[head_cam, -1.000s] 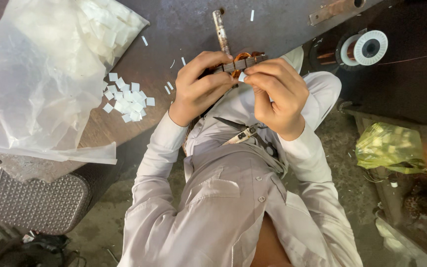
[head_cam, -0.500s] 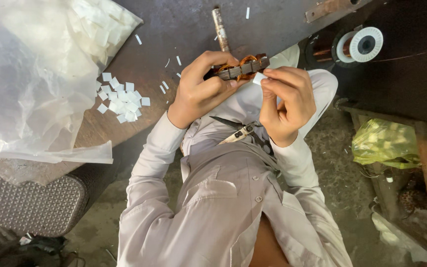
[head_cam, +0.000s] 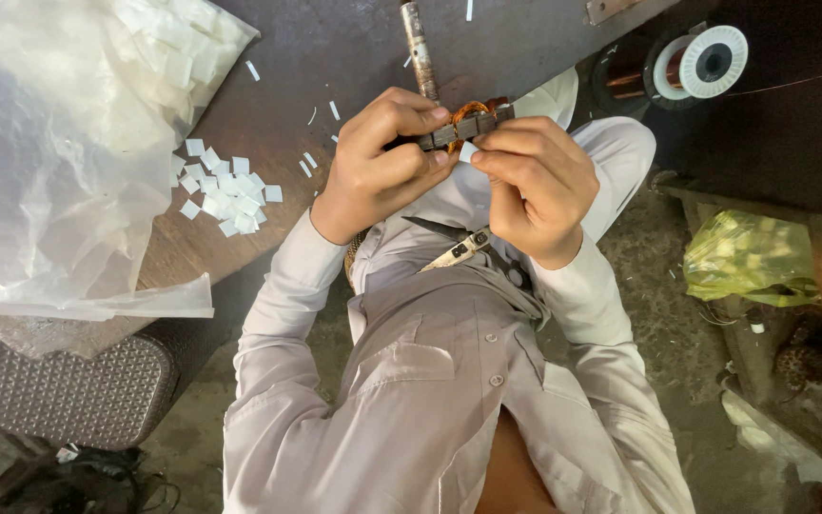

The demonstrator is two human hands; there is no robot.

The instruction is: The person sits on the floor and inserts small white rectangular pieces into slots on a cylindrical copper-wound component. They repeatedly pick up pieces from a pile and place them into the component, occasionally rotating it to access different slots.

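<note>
The wound metal core (head_cam: 463, 127) lay at 12 o'clock above the lap, long axis 9-to-3, left hand (head_cam: 382, 157) clenched around it, right hand (head_cam: 535, 186) pinching a white slip (head_cam: 468, 152) beneath.

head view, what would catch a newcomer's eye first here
First the two hands at the centre top: the left hand and right hand pinch a small dark metal piece with copper winding between them. At the left, a big clear plastic bag lies on the dark table, with a scatter of small white squares beside it. A copper wire spool sits at the upper right.
</note>
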